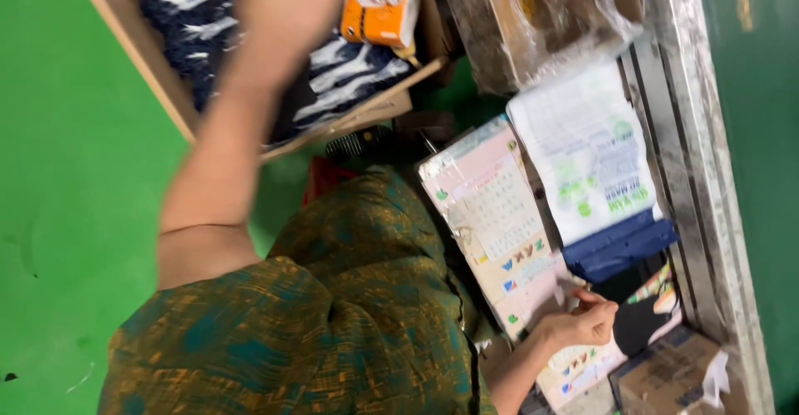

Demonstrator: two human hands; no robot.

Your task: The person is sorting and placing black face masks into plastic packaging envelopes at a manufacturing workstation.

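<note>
My right hand (583, 323) is at the lower right, fingers curled on the lower edge of a flat pink and white printed packet (491, 215) that leans among stacked goods. My left forearm (241, 107) reaches up along the left side, and its hand is cut off by the top edge, near an orange box (383, 19). My green and orange patterned garment (333, 315) fills the bottom centre.
A wooden crate (141, 57) holds dark blue and white cloth (349, 69). A white bag with green print and a blue fold (595, 161) lies beside the packet. Plastic-wrapped cardboard (533, 15), a metal rail (707, 182), a small cardboard box (666, 373) and green floor (75, 215) surround them.
</note>
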